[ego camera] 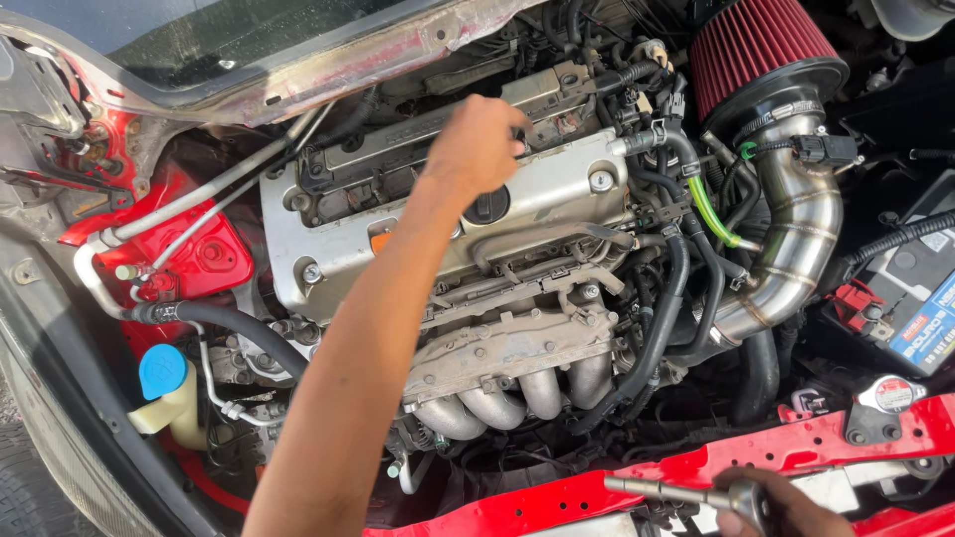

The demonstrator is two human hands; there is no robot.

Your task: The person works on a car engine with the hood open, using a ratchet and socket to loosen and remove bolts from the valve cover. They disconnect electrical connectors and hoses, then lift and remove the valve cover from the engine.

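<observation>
Reaching across the engine bay, the left hand (pixel 477 144) rests on the top of the silver valve cover (pixel 557 194), its fingers curled down at the far edge of the cover where the spark plug channel runs; whether they pinch anything there cannot be told, as the back of the hand hides the fingertips. Just below the hand, toward the person, sits the black oil filler cap (pixel 487 206), close to the wrist. Further toward the person lie the heat shield (pixel 512 353) and the bare exhaust header pipes (pixel 507 403).

At the near edge of the bay, the right hand (pixel 786 507) is closed around the head of a metal ratchet wrench (pixel 686 492), whose handle points out to the left of that hand. This hand is just in front of the red radiator support (pixel 756 452).

To the right of the left hand stands a red cone air filter (pixel 756 45) on a polished intake pipe (pixel 801 239), with a battery (pixel 920 288) beyond it. Well to the left of the left arm sits a washer reservoir with a blue cap (pixel 162 371).
</observation>
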